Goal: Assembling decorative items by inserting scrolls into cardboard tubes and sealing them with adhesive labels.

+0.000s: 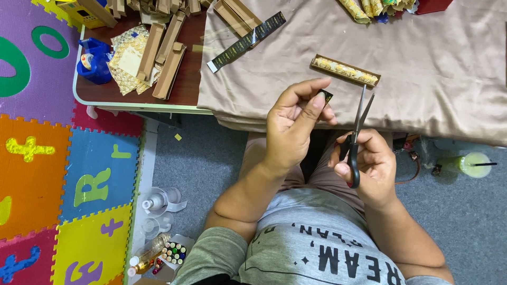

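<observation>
**A small black strip held up beside open scissors**

On the left, a blue tape dispenser (95, 60) and brown cardboard pieces (161, 58) lie on the worktop (132, 97), within reach. The left hand (293, 124) pinches a small black strip (326, 96) at thumb and fingertips, raised to meet the blades; most of it is hidden. The right hand (369, 161) grips the scissors (356, 137) through the handles, blades slightly parted. A filled narrow box (345, 70) rests on beige cloth (438, 63). The top-edge items are cut off.
</observation>
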